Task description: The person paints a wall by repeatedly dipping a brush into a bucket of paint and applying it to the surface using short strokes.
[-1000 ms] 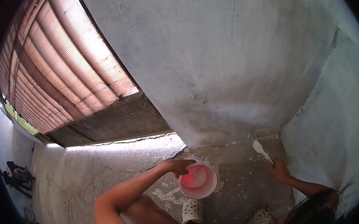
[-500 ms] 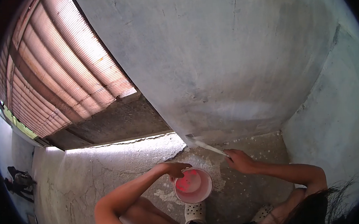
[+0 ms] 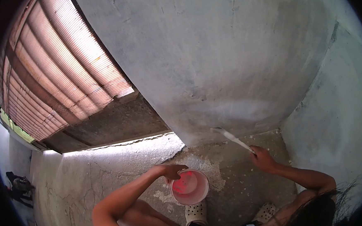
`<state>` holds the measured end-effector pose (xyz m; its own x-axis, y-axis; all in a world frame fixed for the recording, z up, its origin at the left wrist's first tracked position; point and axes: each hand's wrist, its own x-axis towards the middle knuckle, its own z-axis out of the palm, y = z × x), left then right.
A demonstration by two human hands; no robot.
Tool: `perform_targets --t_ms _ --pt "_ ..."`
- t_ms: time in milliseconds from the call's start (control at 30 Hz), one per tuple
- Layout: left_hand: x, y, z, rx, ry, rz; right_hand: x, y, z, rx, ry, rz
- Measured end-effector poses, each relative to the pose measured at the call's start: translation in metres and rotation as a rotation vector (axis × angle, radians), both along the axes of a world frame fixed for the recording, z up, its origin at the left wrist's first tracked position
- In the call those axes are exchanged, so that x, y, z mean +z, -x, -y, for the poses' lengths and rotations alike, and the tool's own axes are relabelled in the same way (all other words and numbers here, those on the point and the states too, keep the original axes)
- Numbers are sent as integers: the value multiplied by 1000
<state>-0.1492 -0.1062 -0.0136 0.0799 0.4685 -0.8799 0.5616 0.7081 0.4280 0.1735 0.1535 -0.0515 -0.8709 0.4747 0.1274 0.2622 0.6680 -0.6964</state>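
Observation:
My right hand is closed round the end of a long pale-handled paintbrush. The brush's dark tip meets the low part of the grey-white wall, a little above the floor. On the left, my left hand grips the rim of a pinkish-white bucket. Pale paint lies inside the bucket, with bright pink-red patches on its inner left side. The bucket is held just in front of one of my cream clogs.
A second wall meets the painted one at a corner on the right. To the left is a doorway with a corrugated panel. The concrete floor is cracked and paint-spotted. Dark objects stand at the far left.
My right hand and the paintbrush have moved right along the base of the wall, away from its left edge. My left hand still holds the bucket in nearly the same place.

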Motion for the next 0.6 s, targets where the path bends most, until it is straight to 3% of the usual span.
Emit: perform_targets --t_ms 67,133,200,233,267,300,333,467,533,600 --pt "-5 1 0 26 -7 1 -4 -21 -3 -37 -17 -22" --pt "-16 3 -3 -100 -88 -37 -7 -37 -1 -146 112 94" --pt "-28 6 -6 -313 -213 -85 -13 -48 -2 -96 -1 75" --pt "-24 4 -7 -129 -128 -62 -12 -47 1 -110 48 19" --pt "-18 2 -11 -117 -62 -73 -16 -49 1 -68 11 -32" --pt "-58 18 -10 -204 -151 -64 -15 -50 1 -34 42 -22" --pt "-21 5 -16 -29 -15 -47 -13 -48 0 -9 69 -4" --pt "0 5 -21 53 0 -41 -2 -35 8 71 146 58" --pt "1 6 -25 56 2 -47 9 -26 16 216 -50 -146" --pt "2 8 -26 19 35 -49 20 -17 15 355 -91 -70"
